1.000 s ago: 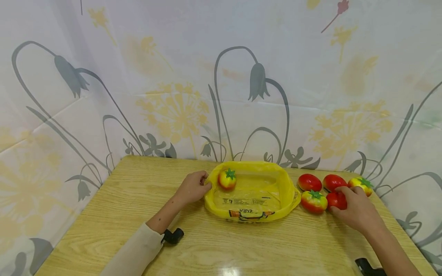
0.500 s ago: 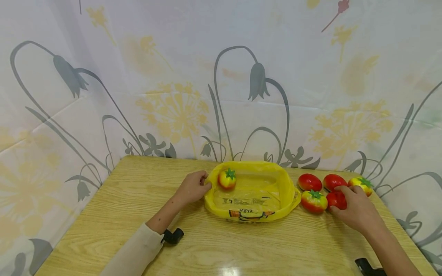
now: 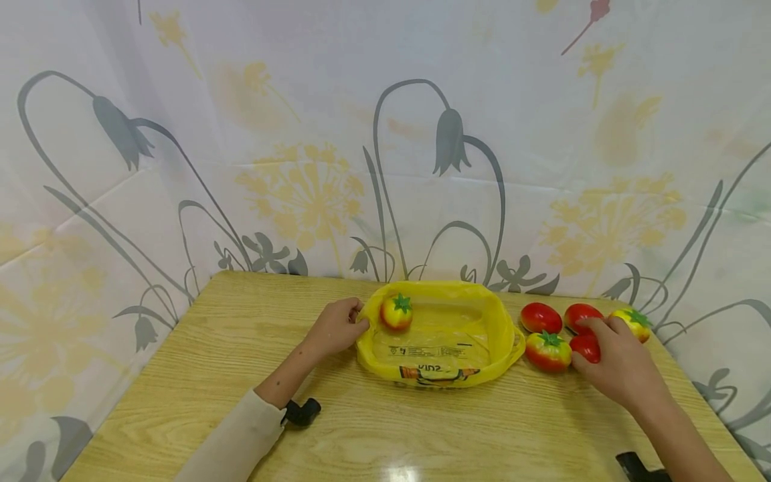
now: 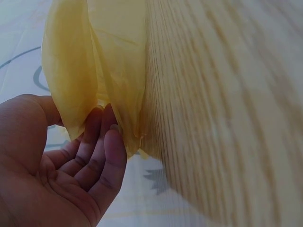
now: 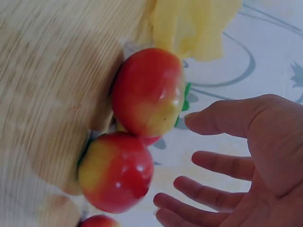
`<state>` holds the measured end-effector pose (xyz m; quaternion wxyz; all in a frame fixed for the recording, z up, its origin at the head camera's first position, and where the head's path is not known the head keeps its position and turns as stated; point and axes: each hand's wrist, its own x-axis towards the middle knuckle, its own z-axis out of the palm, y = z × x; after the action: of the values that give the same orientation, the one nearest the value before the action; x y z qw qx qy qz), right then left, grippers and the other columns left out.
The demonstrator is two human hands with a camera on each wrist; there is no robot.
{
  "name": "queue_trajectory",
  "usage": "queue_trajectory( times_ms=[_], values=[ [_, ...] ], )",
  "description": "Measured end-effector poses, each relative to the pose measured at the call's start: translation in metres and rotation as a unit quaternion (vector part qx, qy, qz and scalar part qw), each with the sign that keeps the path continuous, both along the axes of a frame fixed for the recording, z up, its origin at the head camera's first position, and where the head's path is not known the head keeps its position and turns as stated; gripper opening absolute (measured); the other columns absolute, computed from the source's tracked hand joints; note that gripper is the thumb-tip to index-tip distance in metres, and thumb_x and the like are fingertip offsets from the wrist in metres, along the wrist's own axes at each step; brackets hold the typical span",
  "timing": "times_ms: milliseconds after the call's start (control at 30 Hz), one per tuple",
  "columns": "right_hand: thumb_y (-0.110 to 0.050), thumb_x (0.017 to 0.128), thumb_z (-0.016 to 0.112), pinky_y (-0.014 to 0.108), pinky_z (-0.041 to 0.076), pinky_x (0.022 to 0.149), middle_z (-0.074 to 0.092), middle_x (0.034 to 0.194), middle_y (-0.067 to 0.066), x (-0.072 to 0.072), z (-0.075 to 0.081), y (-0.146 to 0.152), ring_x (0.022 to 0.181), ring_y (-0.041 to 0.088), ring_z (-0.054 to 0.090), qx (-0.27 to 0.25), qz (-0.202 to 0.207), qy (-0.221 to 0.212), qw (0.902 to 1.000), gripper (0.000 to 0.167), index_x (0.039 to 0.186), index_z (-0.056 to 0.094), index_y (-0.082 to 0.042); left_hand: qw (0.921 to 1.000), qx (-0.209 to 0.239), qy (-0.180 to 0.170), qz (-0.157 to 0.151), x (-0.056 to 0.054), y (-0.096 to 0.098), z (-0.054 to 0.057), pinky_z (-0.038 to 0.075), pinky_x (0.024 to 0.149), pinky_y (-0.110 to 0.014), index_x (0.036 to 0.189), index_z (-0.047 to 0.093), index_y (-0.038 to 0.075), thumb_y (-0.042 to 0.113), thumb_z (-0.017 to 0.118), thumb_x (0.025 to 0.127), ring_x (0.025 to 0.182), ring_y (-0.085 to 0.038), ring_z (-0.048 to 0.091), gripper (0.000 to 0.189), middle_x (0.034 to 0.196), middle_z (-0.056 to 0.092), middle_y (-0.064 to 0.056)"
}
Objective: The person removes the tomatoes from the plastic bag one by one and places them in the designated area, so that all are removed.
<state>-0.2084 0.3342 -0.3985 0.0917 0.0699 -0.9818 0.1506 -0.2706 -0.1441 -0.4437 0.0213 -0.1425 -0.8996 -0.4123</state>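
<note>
In the head view my left hand [image 3: 336,328] pinches the left rim of a yellow plastic bag [image 3: 500,321], which stands spread wide. The left wrist view shows the thumb and fingers at the bag's edge [image 4: 71,71]. One yellow-red toy tomato [image 3: 395,313] with a green top lies inside the bag at the left. At the right, my right hand [image 3: 623,365] hovers over a red toy tomato [image 3: 585,348], partly covering it. In the right wrist view its fingers [image 5: 213,194] are spread, with a visible gap to the nearby tomatoes [image 5: 149,90].
Around the right hand lie two more red tomatoes [image 3: 541,317], a yellow-red one [image 3: 548,352] beside the bag, and another yellow one [image 3: 632,324] near the table's right edge. A flower-patterned curtain [image 3: 301,134] hangs behind the wooden table [image 3: 361,435].
My right hand has shifted slightly left and forward, covering more of the red tomatoes beneath it. The left hand and the bag stay in place.
</note>
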Motion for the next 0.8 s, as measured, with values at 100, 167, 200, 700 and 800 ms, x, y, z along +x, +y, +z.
queue_trajectory(
  times_ms=[100,167,200,700,800],
  values=[
    [-0.015,0.087,0.081,0.064,0.056,0.079,0.052,0.126,0.036,0.003,0.001,-0.009,0.097,0.050,0.060,-0.011,0.009,0.023,0.9996,0.055,0.132,0.061,0.010,1.0000,0.002,-0.001,0.001,0.001,0.000,0.001,0.039,0.061,-0.028,0.102,0.069,0.006,0.010,0.067,0.096,0.061,-0.013,0.045,0.007,0.074,0.053,-0.001],
    [-0.015,0.087,0.081,0.064,0.056,0.080,0.053,0.128,0.036,0.003,0.001,-0.015,0.100,0.050,0.060,-0.018,0.016,0.032,0.9992,0.054,0.131,0.062,0.009,1.0000,0.002,-0.003,0.003,0.001,0.000,0.001,0.039,0.062,-0.028,0.102,0.069,0.006,0.010,0.067,0.097,0.061,-0.013,0.045,0.007,0.075,0.053,-0.001],
    [-0.014,0.086,0.082,0.064,0.056,0.082,0.054,0.128,0.035,0.003,0.001,-0.019,0.102,0.050,0.059,-0.020,0.021,0.038,0.9989,0.054,0.130,0.062,0.009,1.0000,0.001,-0.003,0.003,0.001,0.000,0.001,0.039,0.062,-0.028,0.102,0.069,0.006,0.010,0.067,0.097,0.061,-0.013,0.045,0.007,0.075,0.053,-0.001],
    [-0.017,0.091,0.081,0.070,0.052,0.093,0.055,0.133,0.028,-0.006,0.010,-0.065,0.111,0.051,0.061,-0.038,0.056,0.042,0.9969,0.052,0.135,0.062,0.003,1.0000,-0.001,-0.005,0.003,0.003,0.001,0.002,0.038,0.063,-0.030,0.099,0.066,0.006,0.011,0.067,0.097,0.061,-0.013,0.042,0.006,0.073,0.050,-0.001],
    [-0.018,0.091,0.080,0.070,0.053,0.094,0.054,0.135,0.027,-0.008,0.011,-0.073,0.113,0.050,0.062,-0.043,0.056,0.034,0.9969,0.051,0.135,0.062,0.001,1.0000,-0.002,-0.004,0.004,0.003,0.002,0.003,0.038,0.063,-0.029,0.100,0.067,0.006,0.011,0.067,0.097,0.061,-0.013,0.042,0.005,0.073,0.050,-0.001]
  ],
)
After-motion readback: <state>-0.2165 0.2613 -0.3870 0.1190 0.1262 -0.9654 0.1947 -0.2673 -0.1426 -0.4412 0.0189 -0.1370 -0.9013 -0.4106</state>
